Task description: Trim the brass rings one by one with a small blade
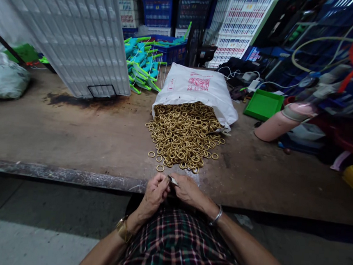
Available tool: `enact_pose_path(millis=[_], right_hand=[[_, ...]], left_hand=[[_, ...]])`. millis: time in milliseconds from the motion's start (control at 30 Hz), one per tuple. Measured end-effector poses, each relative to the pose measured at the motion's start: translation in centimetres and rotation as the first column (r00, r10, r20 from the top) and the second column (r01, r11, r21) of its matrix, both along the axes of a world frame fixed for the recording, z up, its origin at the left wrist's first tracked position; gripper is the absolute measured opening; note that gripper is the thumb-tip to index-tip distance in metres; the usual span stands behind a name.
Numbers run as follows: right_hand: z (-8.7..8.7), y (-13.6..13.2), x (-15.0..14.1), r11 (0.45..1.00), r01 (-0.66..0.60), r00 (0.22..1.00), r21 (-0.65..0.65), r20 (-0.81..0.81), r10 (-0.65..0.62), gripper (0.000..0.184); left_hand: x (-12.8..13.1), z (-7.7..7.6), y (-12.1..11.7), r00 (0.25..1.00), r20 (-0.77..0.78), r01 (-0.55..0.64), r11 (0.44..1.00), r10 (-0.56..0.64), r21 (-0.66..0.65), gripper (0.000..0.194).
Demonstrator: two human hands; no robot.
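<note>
A heap of brass-coloured rings (185, 137) spills out of the mouth of a white woven sack (196, 82) with red print. At the table's front edge, just below the heap, both hands are close together. My left hand (155, 191) is closed in a pinch; what its fingers hold is too small and hidden to make out. My right hand (188, 188) is closed around a small blade-like tool (174, 181), dark at one end and pale at the other, which points toward the left fingertips. A few single rings lie just beyond the hands.
On the wooden table (86, 137) stand a grey ribbed panel (88, 38) at left and, at right, a green tray (264, 104) and a pink bottle (282, 123). Teal-and-green plastic parts (142, 65) are piled behind. Stacked crates (235, 22) line the back.
</note>
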State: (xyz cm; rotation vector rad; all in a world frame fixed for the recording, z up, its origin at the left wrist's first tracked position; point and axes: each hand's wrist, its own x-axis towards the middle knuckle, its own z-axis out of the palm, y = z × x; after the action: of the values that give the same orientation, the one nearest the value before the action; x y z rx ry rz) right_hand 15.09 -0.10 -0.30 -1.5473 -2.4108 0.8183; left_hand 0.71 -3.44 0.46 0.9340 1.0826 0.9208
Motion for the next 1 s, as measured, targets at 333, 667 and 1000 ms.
enact_pose_path(millis=[333, 667, 1000], right_hand=[[0.0, 1.4, -2.3, 0.982, 0.046, 0.987, 0.185, 0.14, -0.073, 0.025], [0.2, 2.2, -4.2, 0.978, 0.058, 0.985, 0.201, 0.147, -0.089, 0.021], [-0.6, 1.4, -3.1, 0.964, 0.099, 0.99, 0.248, 0.078, -0.122, 0.021]], left_hand=[[-1.5, 1.9, -0.6, 0.874, 0.465, -0.029, 0.971, 0.139, -0.236, 0.033], [-4.0, 0.5, -0.5, 0.772, 0.567, -0.065, 0.923, 0.288, -0.381, 0.022], [-3.7, 0.2, 0.6, 0.703, 0.589, -0.06, 0.857, 0.4, -0.511, 0.015]])
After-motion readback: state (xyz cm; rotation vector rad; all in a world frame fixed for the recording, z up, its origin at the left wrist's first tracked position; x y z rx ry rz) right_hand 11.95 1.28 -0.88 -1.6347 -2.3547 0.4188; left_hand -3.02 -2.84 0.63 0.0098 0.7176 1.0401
